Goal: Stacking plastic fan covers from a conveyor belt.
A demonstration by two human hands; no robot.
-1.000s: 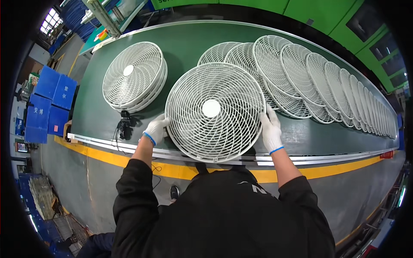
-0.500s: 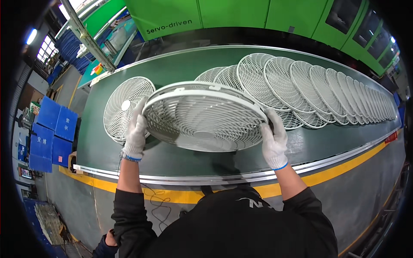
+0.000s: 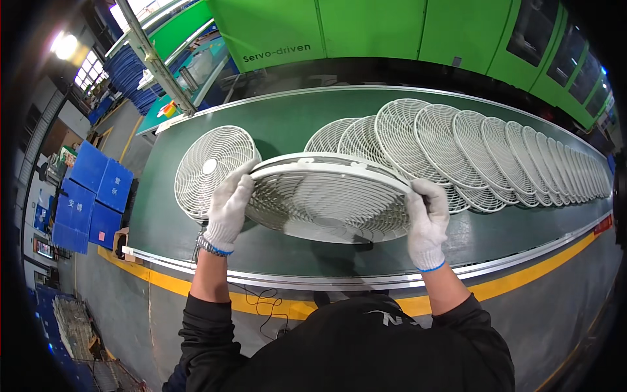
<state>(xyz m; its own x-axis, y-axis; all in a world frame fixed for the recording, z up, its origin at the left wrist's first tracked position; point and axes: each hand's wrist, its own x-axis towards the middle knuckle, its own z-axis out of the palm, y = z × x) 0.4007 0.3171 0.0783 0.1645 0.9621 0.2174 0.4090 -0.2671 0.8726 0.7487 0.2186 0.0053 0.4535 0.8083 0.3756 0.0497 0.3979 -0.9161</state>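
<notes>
Between my two hands is a white round fan grille (image 3: 330, 202), raised over the green belt and tilted so its slatted face shows at a slant. Its rim looks doubled; I cannot tell whether more than one grille is there. My left hand (image 3: 228, 209), in a white knit glove, grips the left edge of the rim. The right edge is held by my gloved right hand (image 3: 428, 225), thumb and fingers on the rim. Just beyond my left hand, another white grille (image 3: 209, 166) with a round hub lies on the belt.
A long row of overlapping white grilles (image 3: 483, 144) runs along the green conveyor belt (image 3: 281, 127) to the far right. Behind it stands a green machine (image 3: 372, 32). Blue boxes (image 3: 95, 193) are at the left, and a dark cable (image 3: 264, 304) lies on the floor below the belt's near edge.
The scene has shifted slightly right and down in the view. The held grille has tipped a little, showing its face more edge-on. Both hands keep their grip on it.
</notes>
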